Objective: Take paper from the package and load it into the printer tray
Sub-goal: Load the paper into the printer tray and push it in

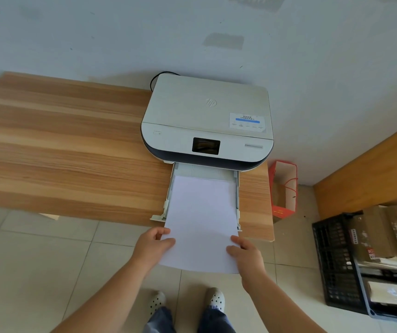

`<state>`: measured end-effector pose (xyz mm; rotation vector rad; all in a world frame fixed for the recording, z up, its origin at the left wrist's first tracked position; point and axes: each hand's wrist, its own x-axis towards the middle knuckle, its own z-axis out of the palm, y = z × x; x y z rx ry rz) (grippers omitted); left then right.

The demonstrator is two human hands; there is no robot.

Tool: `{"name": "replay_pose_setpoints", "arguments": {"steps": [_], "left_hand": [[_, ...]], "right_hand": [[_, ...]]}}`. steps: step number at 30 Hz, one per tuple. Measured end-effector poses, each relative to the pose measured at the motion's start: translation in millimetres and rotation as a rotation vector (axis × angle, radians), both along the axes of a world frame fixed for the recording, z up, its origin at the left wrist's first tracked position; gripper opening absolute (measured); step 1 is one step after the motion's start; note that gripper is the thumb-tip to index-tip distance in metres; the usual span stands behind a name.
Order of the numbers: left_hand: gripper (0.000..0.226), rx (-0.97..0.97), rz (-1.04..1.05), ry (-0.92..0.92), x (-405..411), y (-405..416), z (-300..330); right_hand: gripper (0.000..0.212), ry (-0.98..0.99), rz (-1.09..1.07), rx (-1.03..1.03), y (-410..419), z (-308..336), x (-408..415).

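Observation:
A white printer with a dark front band sits on the right end of a wooden table. Its paper tray is pulled out toward me past the table edge. A stack of white paper lies partly in the tray, its near end sticking out over the floor. My left hand grips the stack's near left edge, thumb on top. My right hand grips the near right edge the same way. No paper package is in view.
A red paper bag stands on the floor right of the table. A black crate with boxes sits at the far right, beside wooden furniture. A black cable runs behind the printer. My feet stand on the tiled floor.

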<state>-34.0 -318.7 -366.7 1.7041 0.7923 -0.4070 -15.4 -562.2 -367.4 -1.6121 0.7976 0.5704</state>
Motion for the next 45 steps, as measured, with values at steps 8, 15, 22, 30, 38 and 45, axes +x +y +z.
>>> {"name": "replay_pose_setpoints", "arguments": {"steps": [8, 15, 22, 30, 38, 45], "left_hand": [[0.028, -0.032, 0.032, -0.013, 7, -1, 1], [0.030, -0.018, 0.034, -0.018, 30, 0, 1], [0.034, 0.076, -0.021, -0.026, 74, -1, 0], [0.034, 0.092, -0.036, -0.022, 89, 3, -7], [0.030, 0.089, -0.046, -0.014, 73, 10, -16], [0.032, 0.126, -0.068, -0.075, 91, 9, -11]], "right_hand": [[0.031, 0.000, -0.052, 0.019, 3, -2, 10], [0.034, -0.007, -0.085, 0.032, 9, -5, 36], [0.034, -0.011, -0.110, 0.023, 7, -13, 74], [0.034, -0.012, -0.076, -0.011, 9, -18, 85], [0.035, -0.079, -0.023, -0.057, 10, -16, 67], [0.036, -0.070, 0.011, -0.092, 13, -12, 89]]}}
